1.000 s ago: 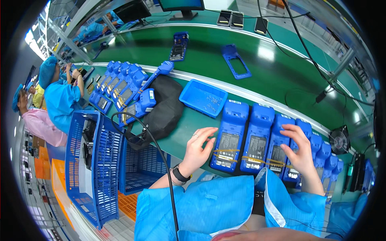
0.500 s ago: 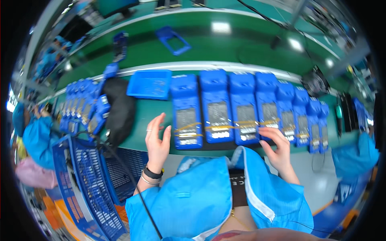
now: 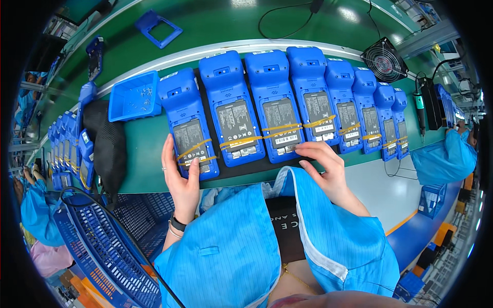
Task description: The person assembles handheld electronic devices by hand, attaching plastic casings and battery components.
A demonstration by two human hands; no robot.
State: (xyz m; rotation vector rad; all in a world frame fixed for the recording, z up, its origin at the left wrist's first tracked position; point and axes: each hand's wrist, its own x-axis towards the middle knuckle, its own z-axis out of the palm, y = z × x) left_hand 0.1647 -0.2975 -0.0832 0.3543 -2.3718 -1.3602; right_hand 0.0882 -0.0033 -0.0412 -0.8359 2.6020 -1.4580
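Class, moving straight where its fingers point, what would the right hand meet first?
The right hand would likely meet the near row's third blue device from left; whether they touch is unclear.

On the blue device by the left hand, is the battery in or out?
In: a dark battery lies in the blue device, yellow bands across it.

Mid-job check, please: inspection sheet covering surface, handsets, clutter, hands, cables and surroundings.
Surface: green table, dark mat under the near row.
Handsets: eight blue handsets in the near row, batteries facing up, yellow bands across them; more stand farther left.
Clutter: blue tray with small bits, black bag, loose blue frame.
Hands: left hand at the first handset's lower left corner; right hand by the third's lower right corner, contact unclear.
Cables: black cable looped behind; another passes the basket.
Surroundings: fan; co-worker's sleeve right.
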